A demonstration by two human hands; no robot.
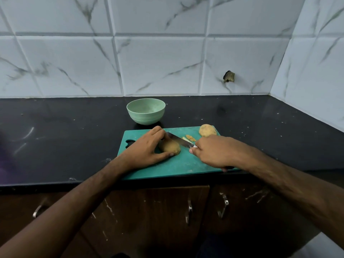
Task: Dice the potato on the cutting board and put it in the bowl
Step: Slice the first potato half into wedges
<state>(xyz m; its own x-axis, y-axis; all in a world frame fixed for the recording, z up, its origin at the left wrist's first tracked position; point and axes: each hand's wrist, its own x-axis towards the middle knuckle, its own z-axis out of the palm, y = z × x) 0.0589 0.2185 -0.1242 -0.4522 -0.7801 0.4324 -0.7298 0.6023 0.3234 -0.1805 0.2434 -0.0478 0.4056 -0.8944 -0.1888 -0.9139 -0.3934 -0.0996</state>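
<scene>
Head view: you stand at the dark table point(55, 127) with the teal cutting board point(167, 168) before you.
Left hand point(147, 148): your fingers curl over the potato piece point(170, 147), pinning it to the board.
Right hand point(214, 151): you grip the knife point(179, 140), blade angled beside that piece.
Progress: early, by my judgement; only a few small slivers point(190, 138) lie cut, and another potato piece point(207, 130) waits at the far right corner.
Bowl point(146, 111): green, behind the board, nothing in it.
Left: dicing both pieces, then transfer.
</scene>
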